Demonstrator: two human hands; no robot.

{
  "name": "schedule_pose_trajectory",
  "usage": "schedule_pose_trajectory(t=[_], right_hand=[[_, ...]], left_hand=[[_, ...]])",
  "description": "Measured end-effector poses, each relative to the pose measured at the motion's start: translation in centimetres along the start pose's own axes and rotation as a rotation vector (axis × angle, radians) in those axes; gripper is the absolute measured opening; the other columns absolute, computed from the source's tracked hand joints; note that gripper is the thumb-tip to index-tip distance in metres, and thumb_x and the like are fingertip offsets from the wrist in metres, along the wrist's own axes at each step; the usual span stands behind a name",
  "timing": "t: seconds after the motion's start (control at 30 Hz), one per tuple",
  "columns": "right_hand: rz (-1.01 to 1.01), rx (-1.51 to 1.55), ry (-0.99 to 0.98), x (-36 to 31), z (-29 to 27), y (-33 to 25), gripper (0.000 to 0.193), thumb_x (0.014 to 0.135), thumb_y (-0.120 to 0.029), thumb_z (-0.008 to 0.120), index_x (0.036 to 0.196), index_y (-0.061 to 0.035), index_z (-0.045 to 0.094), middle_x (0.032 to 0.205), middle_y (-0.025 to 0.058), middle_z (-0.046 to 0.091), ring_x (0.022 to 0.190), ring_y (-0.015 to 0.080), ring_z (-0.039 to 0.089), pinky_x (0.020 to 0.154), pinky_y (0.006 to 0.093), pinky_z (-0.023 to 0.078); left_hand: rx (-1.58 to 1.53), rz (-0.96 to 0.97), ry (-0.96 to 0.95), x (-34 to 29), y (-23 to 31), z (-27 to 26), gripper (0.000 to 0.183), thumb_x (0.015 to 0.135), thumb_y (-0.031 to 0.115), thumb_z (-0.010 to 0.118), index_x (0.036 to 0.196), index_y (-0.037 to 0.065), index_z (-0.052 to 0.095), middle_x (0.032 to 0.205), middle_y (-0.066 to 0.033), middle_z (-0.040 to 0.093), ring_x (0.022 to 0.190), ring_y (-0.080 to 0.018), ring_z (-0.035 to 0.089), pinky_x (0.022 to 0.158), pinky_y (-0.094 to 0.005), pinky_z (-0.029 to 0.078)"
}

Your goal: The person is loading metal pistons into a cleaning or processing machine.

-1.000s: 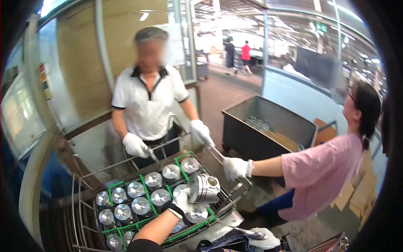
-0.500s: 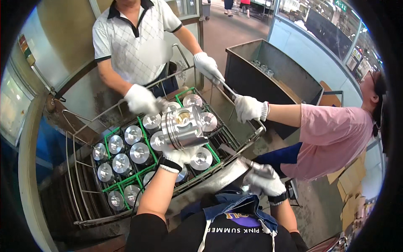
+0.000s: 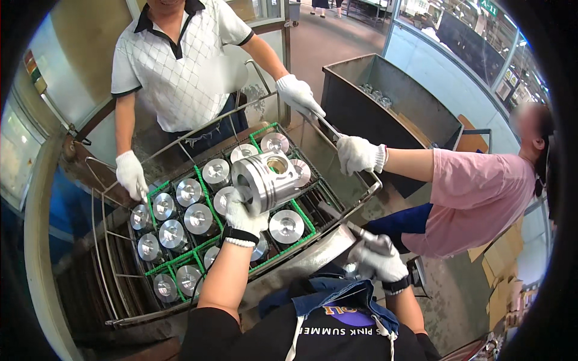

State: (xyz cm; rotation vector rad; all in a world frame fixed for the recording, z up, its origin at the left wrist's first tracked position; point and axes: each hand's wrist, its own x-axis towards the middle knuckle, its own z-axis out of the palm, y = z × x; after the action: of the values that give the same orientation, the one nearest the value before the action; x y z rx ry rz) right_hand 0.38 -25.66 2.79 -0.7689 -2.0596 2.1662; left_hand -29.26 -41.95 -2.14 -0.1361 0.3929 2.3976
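A pale-panelled workshop bay with a stained grey floor (image 3: 454, 295) surrounds a cage-like cart of grey metal wire (image 3: 361, 201). Over its middle, a large silvery cylindrical metal piston (image 3: 265, 177) is held tilted on its side. The white-gloved left hand (image 3: 245, 218), at its 7 o'clock, carries it alone; smooth rounded metal against knitted fabric could let it slip or roll, denting the shiny round-topped metal pistons (image 3: 286, 227) upright below. The white-gloved right hand (image 3: 379, 263), at 4 o'clock, is curled round a grey metal tool (image 3: 378, 242), partly hidden, and lends no support. Toward 1 and 3 o'clock, two co-workers' white-gloved hands (image 3: 360, 155) hold a thin steel rod (image 3: 328, 126) between them; a swing inward could knock the piston or pinch fingers. Green cord-like dividers (image 3: 209, 195) section the rows. Farther out stand a dark rectangular steel bin (image 3: 355, 108) and light-blue wall (image 3: 445, 90) at 2 o'clock, with flat brown cardboard (image 3: 503, 265) at 4.
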Motion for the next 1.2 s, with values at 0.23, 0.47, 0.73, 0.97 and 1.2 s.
schedule_pose_trajectory(t=[0.23, 0.47, 0.73, 0.97, 1.2], right_hand=[[0.067, 0.219, 0.029, -0.1, 0.6, -0.5, 0.017, 0.086, -0.013, 0.072, 0.100, -0.0039, 0.068, 0.094, 0.0047, 0.070, 0.078, 0.0113, 0.065, 0.061, 0.0253, 0.054], [0.095, 0.003, -0.034, -0.3, 0.0, 0.2, 0.020, 0.087, -0.004, 0.067, 0.107, -0.0011, 0.067, 0.104, 0.0098, 0.070, 0.092, 0.0123, 0.064, 0.082, 0.0239, 0.051], [0.122, -0.121, 0.124, -0.2, 0.5, -1.3, 0.040, 0.084, -0.015, 0.073, 0.121, -0.0041, 0.062, 0.093, 0.0031, 0.070, 0.085, 0.0100, 0.065, 0.076, 0.0221, 0.052], [0.148, -0.271, 0.099, 1.8, 2.8, -2.9, 0.019, 0.083, -0.028, 0.073, 0.086, -0.0110, 0.066, 0.072, -0.0017, 0.064, 0.064, 0.0059, 0.060, 0.052, 0.0242, 0.047], [0.029, -0.410, 0.051, 1.8, 3.7, -0.7, 0.019, 0.082, -0.019, 0.074, 0.090, -0.0054, 0.065, 0.077, 0.0012, 0.065, 0.062, 0.0091, 0.061, 0.057, 0.0237, 0.051]], left_hand=[[0.056, 0.024, -0.035, -0.9, -0.4, 1.8, 0.034, 0.082, 0.008, 0.053, 0.115, 0.008, 0.061, 0.113, -0.0100, 0.066, 0.107, -0.0271, 0.063, 0.097, -0.0467, 0.049], [0.182, -0.018, -0.073, -0.5, 1.1, 1.7, 0.045, 0.081, 0.032, 0.063, 0.116, 0.003, 0.056, 0.112, -0.0126, 0.063, 0.103, -0.0286, 0.061, 0.093, -0.0467, 0.050], [0.307, -0.017, 0.186, -2.2, -0.3, 3.3, 0.036, 0.092, 0.037, 0.059, 0.112, 0.008, 0.059, 0.105, -0.0083, 0.067, 0.091, -0.0247, 0.067, 0.081, -0.0429, 0.057], [0.299, -0.085, 0.169, -0.5, -1.4, 0.0, 0.026, 0.092, 0.034, 0.059, 0.099, 0.009, 0.062, 0.097, -0.0080, 0.066, 0.086, -0.0259, 0.067, 0.078, -0.0464, 0.058], [0.319, -0.118, 0.261, -1.3, -1.2, 1.7, 0.024, 0.091, 0.028, 0.058, 0.101, 0.006, 0.061, 0.100, -0.0121, 0.065, 0.093, -0.0303, 0.066, 0.082, -0.0504, 0.057]])
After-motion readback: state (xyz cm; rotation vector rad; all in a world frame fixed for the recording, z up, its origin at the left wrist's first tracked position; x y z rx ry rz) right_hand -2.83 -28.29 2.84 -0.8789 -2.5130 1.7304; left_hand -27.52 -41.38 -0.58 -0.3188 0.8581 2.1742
